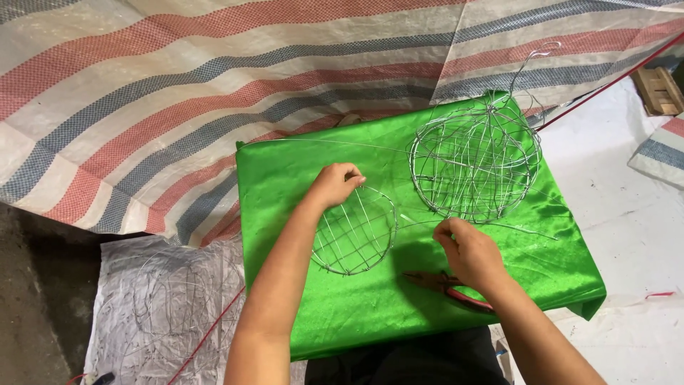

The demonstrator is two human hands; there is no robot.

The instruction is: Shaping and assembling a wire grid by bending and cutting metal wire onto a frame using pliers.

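left hand: grip pinched on wire disc rim | right hand: grip pinching thin wire | pliers under wrist | wire ball on green surface

Striped woven tarpaulin (red, blue, white) hangs behind; below it, bare concrete floor and a silvery sheet.

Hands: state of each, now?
Left hand: pinched shut on the wire disc at its top rim.
Right hand: fingers closed on a thin wire.
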